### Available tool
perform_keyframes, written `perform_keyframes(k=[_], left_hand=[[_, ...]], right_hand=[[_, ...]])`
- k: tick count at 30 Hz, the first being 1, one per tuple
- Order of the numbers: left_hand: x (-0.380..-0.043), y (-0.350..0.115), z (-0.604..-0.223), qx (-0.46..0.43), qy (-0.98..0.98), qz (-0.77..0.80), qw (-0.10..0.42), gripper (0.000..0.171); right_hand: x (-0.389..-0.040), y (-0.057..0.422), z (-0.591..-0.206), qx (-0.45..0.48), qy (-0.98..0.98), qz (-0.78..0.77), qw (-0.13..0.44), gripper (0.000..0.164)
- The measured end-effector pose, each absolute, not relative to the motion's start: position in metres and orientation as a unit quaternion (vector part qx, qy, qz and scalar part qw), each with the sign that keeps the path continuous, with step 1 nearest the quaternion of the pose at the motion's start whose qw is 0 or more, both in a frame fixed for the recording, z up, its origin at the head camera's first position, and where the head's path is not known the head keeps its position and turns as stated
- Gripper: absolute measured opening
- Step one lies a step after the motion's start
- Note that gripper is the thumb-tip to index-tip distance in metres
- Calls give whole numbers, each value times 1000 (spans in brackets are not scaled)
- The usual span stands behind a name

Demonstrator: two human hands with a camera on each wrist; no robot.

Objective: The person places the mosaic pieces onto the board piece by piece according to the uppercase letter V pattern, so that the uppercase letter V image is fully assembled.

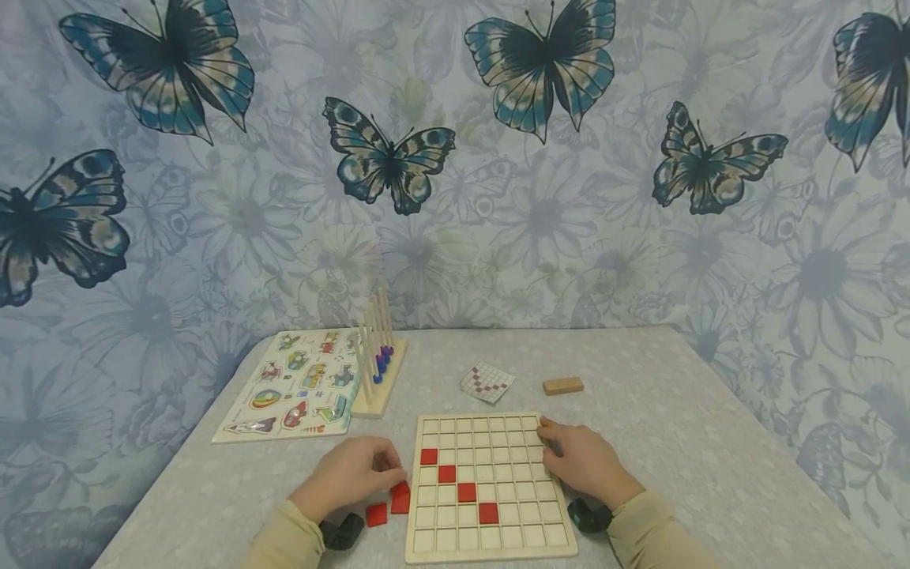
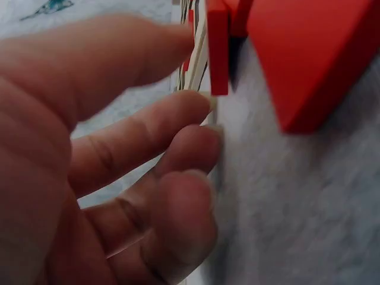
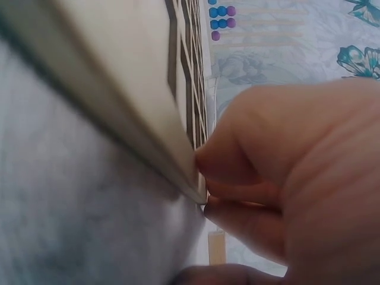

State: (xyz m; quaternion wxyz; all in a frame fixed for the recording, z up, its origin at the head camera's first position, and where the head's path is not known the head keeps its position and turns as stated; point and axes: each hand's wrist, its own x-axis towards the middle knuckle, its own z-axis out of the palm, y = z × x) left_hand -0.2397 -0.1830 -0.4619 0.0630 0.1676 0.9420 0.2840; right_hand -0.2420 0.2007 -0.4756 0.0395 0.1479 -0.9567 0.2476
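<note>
A pale wooden grid board (image 1: 508, 456) lies in front of me, with several red square tiles (image 1: 466, 492) set in its cells along a diagonal. My right hand (image 1: 586, 461) grips the board's right edge near the far corner, thumb on top and fingers against the side, as the right wrist view shows. Left of the board, my left hand (image 1: 355, 476) hovers over loose red tiles (image 1: 377, 514). Its thumb and fingers are apart and loosely bent in the left wrist view, with a red tile (image 2: 218, 53) just beyond the fingertips and nothing between them.
Behind the board lie a small pattern card (image 1: 487, 382) and a wooden block (image 1: 563, 386). At the back left, a picture puzzle board (image 1: 284, 387) sits beside a peg stand (image 1: 370, 407) with blue and purple beads. A patterned wall covering (image 1: 554, 269) rises behind the table.
</note>
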Motion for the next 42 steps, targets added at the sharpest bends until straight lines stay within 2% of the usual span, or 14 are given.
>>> perform_keyframes(k=[7,23,31,42], left_hand=[[-241,-189,-461,187,926,304,121,30],[-241,-188,-458,199,894,362,173,26],[-243,-188,-456,209,884,381,173,21],[-244,-189,-459,225,890,367,149,7]], right_hand=[[-243,204,-476,153,-955,253,31,39],[-243,206,-474,144,-954,260,23,37],[-242,206,-474,145,-954,260,28,36],[-242,206,-476,133,-949,287,5,36]])
